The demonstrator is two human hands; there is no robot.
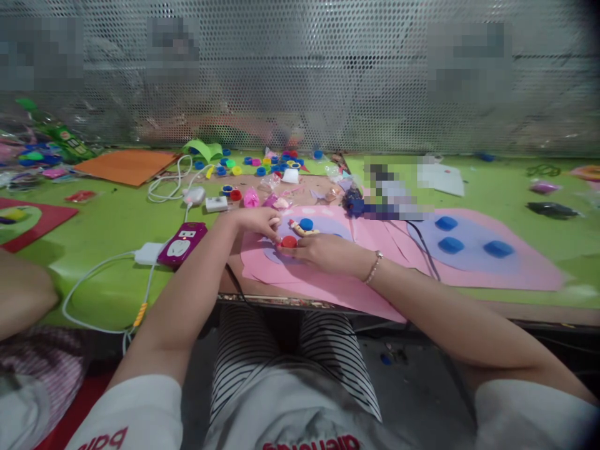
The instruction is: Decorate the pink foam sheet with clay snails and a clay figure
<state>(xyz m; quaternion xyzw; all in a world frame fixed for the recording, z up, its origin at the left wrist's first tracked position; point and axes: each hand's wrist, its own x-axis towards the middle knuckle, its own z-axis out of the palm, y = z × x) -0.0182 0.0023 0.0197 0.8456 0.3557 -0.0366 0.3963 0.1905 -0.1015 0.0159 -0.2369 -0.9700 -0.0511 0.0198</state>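
Pinches round red cap (289, 241) btwn L hand (257, 221) & R hand (328, 254) fingertips, over purple paper (332, 223), w/ neither clearly nearer.

I sit in what looks like a craft workshop: cut pink paper (323, 284) before me, coloured caps (278, 169) strewn across a long green worktable (112, 215), a perforated screen (281, 75) behind, a neighbour's bare arm (23, 294) alongside.
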